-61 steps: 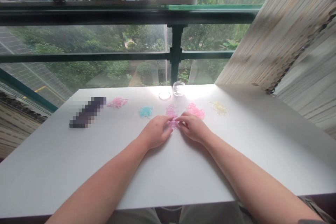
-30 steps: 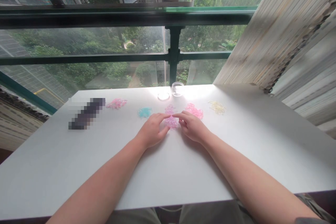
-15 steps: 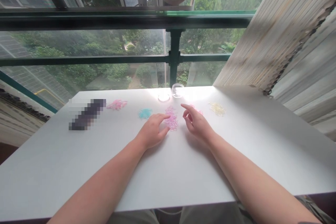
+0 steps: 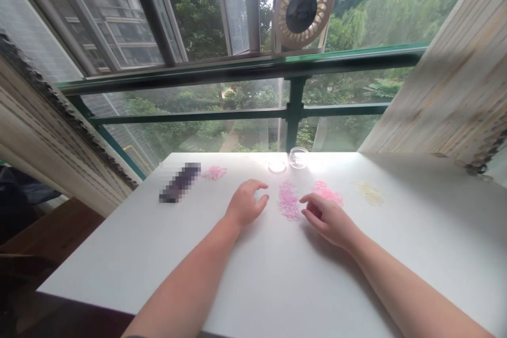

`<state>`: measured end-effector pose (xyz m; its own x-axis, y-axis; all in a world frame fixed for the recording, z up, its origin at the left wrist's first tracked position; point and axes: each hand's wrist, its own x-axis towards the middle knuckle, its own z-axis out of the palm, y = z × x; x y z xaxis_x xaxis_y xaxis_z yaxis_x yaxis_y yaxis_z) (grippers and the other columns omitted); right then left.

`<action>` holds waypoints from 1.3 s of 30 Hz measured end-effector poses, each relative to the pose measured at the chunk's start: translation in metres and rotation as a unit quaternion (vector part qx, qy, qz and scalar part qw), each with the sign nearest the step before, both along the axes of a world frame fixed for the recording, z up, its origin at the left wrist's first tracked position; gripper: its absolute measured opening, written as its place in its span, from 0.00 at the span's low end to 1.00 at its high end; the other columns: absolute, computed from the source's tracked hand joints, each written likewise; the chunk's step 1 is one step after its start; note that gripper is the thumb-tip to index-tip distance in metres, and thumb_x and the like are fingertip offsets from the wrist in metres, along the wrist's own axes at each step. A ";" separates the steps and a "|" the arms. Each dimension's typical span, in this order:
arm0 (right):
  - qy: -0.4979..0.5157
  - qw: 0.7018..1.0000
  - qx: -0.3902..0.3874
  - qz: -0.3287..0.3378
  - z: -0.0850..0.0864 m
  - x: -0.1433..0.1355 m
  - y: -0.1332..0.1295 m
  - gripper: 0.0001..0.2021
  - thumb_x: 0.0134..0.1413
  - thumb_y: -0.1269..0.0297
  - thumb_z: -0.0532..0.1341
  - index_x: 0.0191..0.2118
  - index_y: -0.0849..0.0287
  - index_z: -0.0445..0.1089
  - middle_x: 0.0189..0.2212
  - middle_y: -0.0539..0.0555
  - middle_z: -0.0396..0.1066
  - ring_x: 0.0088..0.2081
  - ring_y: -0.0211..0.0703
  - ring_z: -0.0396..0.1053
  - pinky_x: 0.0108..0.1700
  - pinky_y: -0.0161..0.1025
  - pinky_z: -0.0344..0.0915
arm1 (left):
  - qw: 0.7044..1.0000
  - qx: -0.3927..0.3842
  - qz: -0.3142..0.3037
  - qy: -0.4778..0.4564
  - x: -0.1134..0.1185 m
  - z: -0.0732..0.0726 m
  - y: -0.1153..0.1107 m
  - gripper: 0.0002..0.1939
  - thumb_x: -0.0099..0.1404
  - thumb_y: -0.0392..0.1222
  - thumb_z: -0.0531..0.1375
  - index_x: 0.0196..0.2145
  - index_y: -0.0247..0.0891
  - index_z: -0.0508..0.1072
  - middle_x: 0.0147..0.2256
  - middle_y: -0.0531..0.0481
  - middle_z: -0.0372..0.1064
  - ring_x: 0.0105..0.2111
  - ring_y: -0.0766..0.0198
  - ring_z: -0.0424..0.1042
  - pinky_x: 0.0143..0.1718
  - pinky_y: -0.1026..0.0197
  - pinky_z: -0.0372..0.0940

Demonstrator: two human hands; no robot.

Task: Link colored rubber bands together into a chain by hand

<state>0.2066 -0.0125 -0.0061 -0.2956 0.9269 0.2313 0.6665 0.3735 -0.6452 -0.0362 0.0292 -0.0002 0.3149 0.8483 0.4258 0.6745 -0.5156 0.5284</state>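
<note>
Clear tub (image 4: 298,158), inside indistinct, stands beyond purple pile (image 4: 289,202)

Bright daylight from the window (image 4: 245,97) beyond the desk (image 4: 277,285) glares white along the desk's far edge; its right side lies shaded, the right hand (image 4: 331,222) casts a soft shadow, and wide-angle distortion stretches the curtain (image 4: 47,132) left of the desk

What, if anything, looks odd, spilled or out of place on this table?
One thing: a pixelated dark patch on the left of the table hides whatever lies there. Otherwise nothing stands out: the purple pile, the pink pile by the right hand and the pale yellow pile lie loose but apart, which hardly suggests spilling.
</note>
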 end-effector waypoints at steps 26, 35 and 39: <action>0.010 1.000 -0.009 0.011 -0.005 0.001 0.001 0.10 0.55 0.61 0.52 0.41 0.55 0.63 0.21 0.47 0.64 0.24 0.39 0.62 0.27 0.36 0.58 | 0.914 -0.165 0.342 0.141 -0.093 -0.006 0.035 0.26 0.55 0.53 0.56 0.50 0.42 0.68 0.55 0.39 0.60 0.55 0.42 0.57 0.52 0.44 0.56; 0.021 1.000 -0.013 0.010 -0.003 0.001 -0.001 0.10 0.55 0.61 0.52 0.42 0.56 0.63 0.21 0.47 0.63 0.23 0.38 0.60 0.27 0.36 0.59 | 0.911 -0.145 0.347 0.171 -0.092 -0.008 0.038 0.26 0.57 0.52 0.54 0.51 0.41 0.68 0.57 0.41 0.58 0.56 0.42 0.57 0.53 0.45 0.56; 0.022 1.000 -0.012 0.009 -0.002 0.001 -0.001 0.10 0.55 0.62 0.52 0.42 0.56 0.63 0.22 0.47 0.63 0.23 0.37 0.60 0.28 0.36 0.59 | 0.916 -0.128 0.343 0.161 -0.094 -0.006 0.040 0.25 0.57 0.49 0.55 0.50 0.36 0.69 0.54 0.39 0.63 0.56 0.47 0.59 0.56 0.51 0.54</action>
